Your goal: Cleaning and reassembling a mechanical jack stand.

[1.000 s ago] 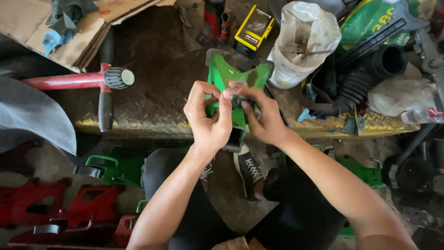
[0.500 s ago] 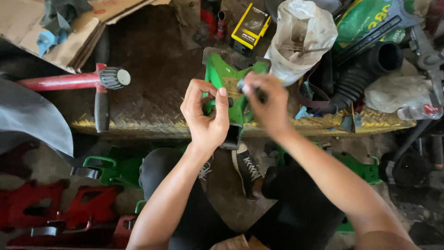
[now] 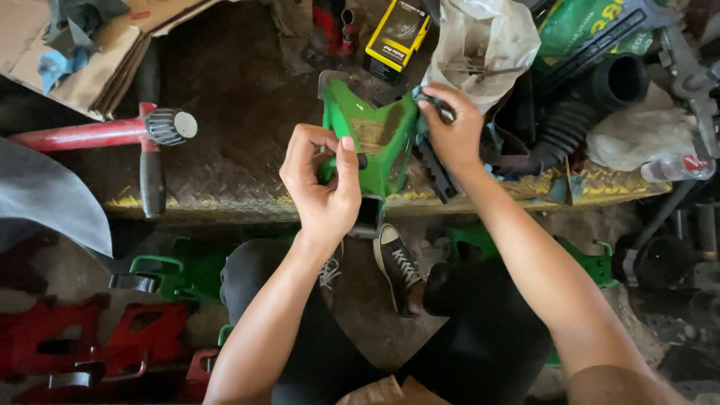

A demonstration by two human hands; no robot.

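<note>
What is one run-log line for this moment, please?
left hand: pinching green metal stand | right hand: touching stand's far edge | stand: on checker-plate bench

A single head-worn camera looks steeply down from above the seated person, close over both forearms. It faces forward across the knees and shoes to the metal worktop point(image 3: 225, 187), whose cluttered far edge fills the frame's top.

On the tabletop point(image 3: 225, 150) the jack stand point(image 3: 375, 142) stands between both hands, a handle point(image 3: 105, 133) lying far left, a small box point(image 3: 396, 37) and bag point(image 3: 480, 37) behind, a ribbed hose point(image 3: 592, 105) to the right.
</note>
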